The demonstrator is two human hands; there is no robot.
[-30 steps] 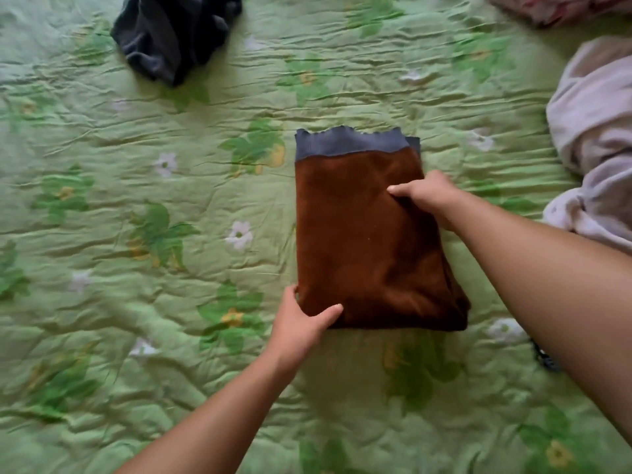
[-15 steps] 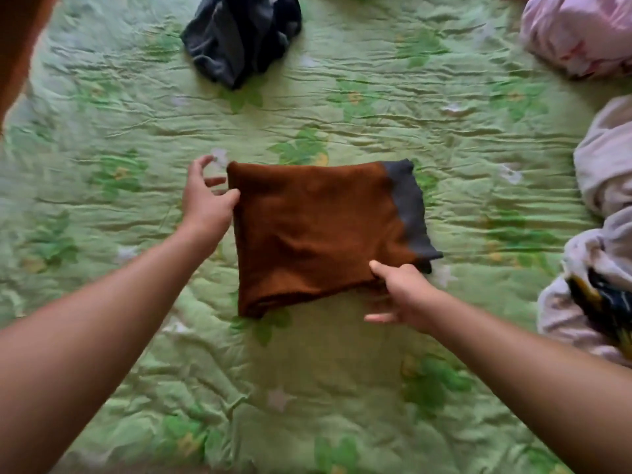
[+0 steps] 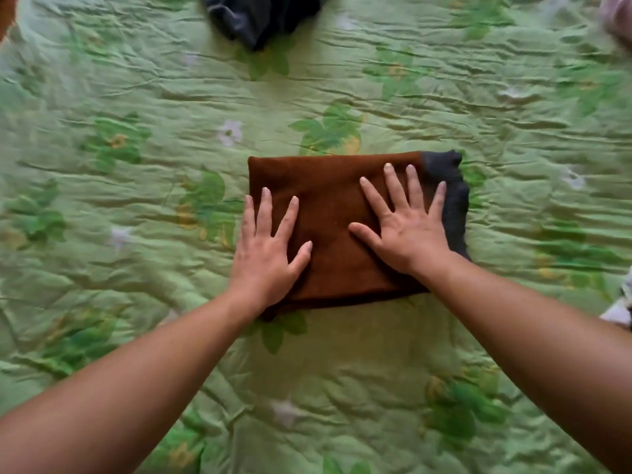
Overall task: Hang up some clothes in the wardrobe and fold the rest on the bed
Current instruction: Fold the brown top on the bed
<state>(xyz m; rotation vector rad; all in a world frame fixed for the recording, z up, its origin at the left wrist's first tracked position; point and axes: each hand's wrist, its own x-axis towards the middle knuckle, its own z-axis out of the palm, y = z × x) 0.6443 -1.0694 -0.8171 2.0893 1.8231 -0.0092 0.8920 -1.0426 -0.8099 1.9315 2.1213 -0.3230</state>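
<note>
Folded brown garment (image 3: 328, 206) lies flat on the bed (image 3: 136, 302), under both hands, in a neat rectangle. The left hand (image 3: 263, 258) rests palm down on its near left corner, fingers straight and spread. Its little-finger side reaches past the garment's left edge onto the green flowered cover. The right hand (image 3: 407, 234) lies palm down just to the right of the left hand, apart from it, fingers fanned wide and flat on the brown cloth. Its little finger touches the grey band (image 3: 455, 206) that runs along the garment's edge on the right hand's outer side. Neither hand curls round or pinches anything. Well ahead of the left hand's fingertips, at the top edge of the view, a dark blue-grey garment (image 3: 260, 15) lies crumpled on the bed. Far to the right of the right hand a pinkish cloth (image 3: 619, 18) shows at the upper corner, and a pale cloth (image 3: 617, 311) pokes in beside the right forearm.
</note>
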